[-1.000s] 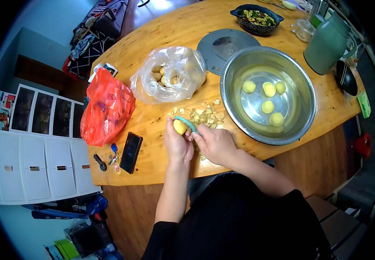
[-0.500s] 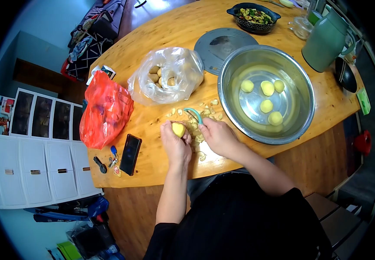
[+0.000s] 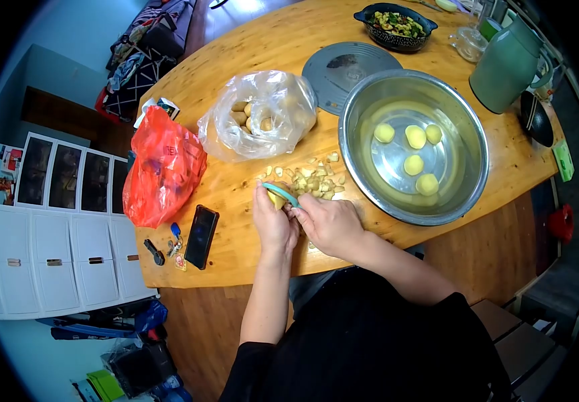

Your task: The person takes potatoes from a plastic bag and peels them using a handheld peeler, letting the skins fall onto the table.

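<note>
My left hand (image 3: 273,222) is wrapped round a yellow potato (image 3: 276,199), partly hidden by the tool over it. A teal peeler (image 3: 284,192) lies across the potato, its handle in the closed fingers of my right hand (image 3: 329,225). Peelings (image 3: 316,179) are heaped on the wood just beyond my hands. To the right stands a large steel basin (image 3: 352,171) with several peeled potatoes (image 3: 415,137) in shallow water. Unpeeled potatoes (image 3: 240,118) show through the mouth of a clear plastic bag (image 3: 282,127) behind my hands.
A red bag (image 3: 163,167), a black phone (image 3: 201,237) and keys (image 3: 174,246) are on the table's left. Behind the basin lie a grey round mat (image 3: 343,67) and a dark dish of food (image 3: 396,28). A green jug (image 3: 505,67) stands at the right.
Half a second ago the peeler was raised clear of the potato; now it is back against it. My right hand has moved down and left, close beside my left hand.
</note>
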### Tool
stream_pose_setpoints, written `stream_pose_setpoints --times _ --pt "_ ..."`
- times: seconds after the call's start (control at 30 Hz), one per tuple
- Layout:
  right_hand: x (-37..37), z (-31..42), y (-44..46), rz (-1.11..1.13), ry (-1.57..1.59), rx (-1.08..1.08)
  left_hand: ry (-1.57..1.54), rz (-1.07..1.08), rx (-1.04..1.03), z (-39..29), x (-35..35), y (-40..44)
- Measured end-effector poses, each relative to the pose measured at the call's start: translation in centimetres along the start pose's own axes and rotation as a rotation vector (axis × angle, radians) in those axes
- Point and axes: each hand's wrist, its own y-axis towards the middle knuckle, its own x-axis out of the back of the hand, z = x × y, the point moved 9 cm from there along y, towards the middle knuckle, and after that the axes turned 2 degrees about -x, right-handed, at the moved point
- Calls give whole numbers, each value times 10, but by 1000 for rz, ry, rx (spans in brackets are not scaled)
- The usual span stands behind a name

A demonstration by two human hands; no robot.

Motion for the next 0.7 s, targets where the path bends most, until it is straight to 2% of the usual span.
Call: stream_pose_setpoints --times 0.07,0.2,0.3,0.37,0.47,0.5,0.6,0.63,0.7 --pt "-1 1 0 52 -6 -27 51 4 -123 -8 -1 -1" --pt "-8 -33 3 124 -127 -232 55 10 -75 -13 -4 -9" --pt "7 -50 10 45 102 -259 39 44 -91 -21 -6 -6" --pt "5 -51 10 61 299 -314 -118 71 57 -11 -1 -2" --pt "-13 -69 5 67 364 -394 -278 64 212 2 -11 0" --pt "-3 -58 4 0 192 -319 -316 44 256 7 -12 -1" --pt "5 -21 0 -18 10 -121 -273 67 219 13 -6 -2" --pt "1 -19 -1 -33 -31 -70 -214 136 191 14 -5 0" --pt "-2 -13 -2 -36 -35 -41 -82 27 115 8 -3 -4"
